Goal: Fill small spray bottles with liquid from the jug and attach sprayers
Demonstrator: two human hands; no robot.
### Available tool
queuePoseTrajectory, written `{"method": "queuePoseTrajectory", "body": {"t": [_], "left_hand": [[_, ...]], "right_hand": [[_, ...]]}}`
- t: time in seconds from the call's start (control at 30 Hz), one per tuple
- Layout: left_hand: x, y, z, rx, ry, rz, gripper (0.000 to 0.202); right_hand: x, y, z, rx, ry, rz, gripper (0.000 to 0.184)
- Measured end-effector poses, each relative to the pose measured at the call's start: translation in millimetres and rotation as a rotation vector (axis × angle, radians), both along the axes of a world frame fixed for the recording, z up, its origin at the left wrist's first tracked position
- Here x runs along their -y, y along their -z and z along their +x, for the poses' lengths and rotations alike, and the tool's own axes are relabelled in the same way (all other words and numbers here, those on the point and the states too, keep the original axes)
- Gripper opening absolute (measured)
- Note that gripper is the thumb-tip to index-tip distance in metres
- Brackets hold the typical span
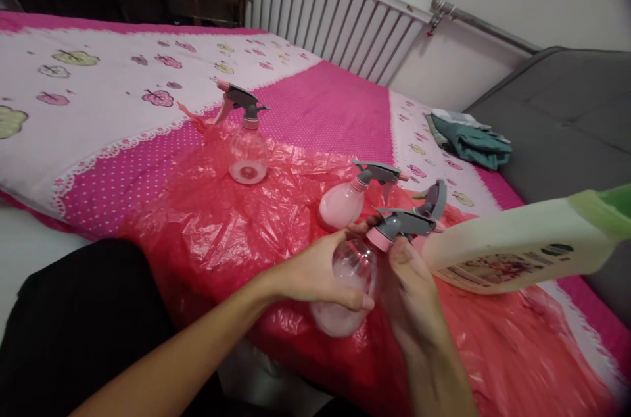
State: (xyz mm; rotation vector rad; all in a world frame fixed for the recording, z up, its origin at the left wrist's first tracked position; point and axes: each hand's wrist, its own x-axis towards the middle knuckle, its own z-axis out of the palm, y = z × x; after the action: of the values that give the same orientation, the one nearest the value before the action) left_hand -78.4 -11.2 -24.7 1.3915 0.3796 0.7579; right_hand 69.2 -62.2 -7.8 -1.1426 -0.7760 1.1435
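Note:
My left hand (315,269) is wrapped round the clear body of a spray bottle (335,321), tilted and holding some pale pink liquid. At its pink collar, below the grey trigger head, my right hand (417,292) is closed, thumb against the head; its other fingers are mostly hidden. Just behind stands a second spray bottle (340,203), leaning and filled with milky pink liquid. Farther left, a third spray bottle (249,150) has a little liquid at its bottom. Another grey spray head (434,200) shows behind the held one, its lower part hidden.
Crumpled red plastic sheeting (211,226) covers the near part of the bed (335,101). A large cream bottle with a green top (517,239) lies tilted on the right. Folded clothes (473,141) rest by the grey headboard (566,114). A radiator (335,9) lines the wall.

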Motion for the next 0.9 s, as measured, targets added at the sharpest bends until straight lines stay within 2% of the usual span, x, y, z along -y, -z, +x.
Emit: {"method": "queuePoseTrajectory", "body": {"t": [0.1,0.2,0.43,0.57,0.7,0.83,0.9], "left_hand": [[2.0,-1.4,-0.7,-0.129,-0.118,0.078,0.09],[6.9,-6.9,-1.1,-0.321,-0.243,0.154,0.08],[13.9,-18.7,0.2,-0.505,-0.326,0.213,0.074],[13.6,-16.2,1.7,-0.483,-0.289,0.204,0.071],[12.0,-14.6,0.4,-0.412,-0.306,0.217,0.073],[5.3,-14.3,-9.9,-0.316,-0.291,0.293,0.075],[-0.9,-14.5,-19.0,-0.296,-0.323,0.302,0.072]], "right_hand": [[-1.8,-4.8,-2.4,-0.049,0.002,-0.018,0.05],[-2.9,-9.5,-4.9,-0.068,-0.017,-0.013,0.049],[3.5,-14.2,-9.6,-0.146,0.031,-0.026,0.052],[8.1,-7.6,-13.9,-0.141,0.091,-0.041,0.051],[7.2,-5.7,-16.6,-0.084,0.123,-0.026,0.048],[9.7,-8.3,-12.0,0.113,0.101,-0.011,0.052],[16.9,-5.9,-5.1,0.238,0.023,-0.031,0.058]]}}
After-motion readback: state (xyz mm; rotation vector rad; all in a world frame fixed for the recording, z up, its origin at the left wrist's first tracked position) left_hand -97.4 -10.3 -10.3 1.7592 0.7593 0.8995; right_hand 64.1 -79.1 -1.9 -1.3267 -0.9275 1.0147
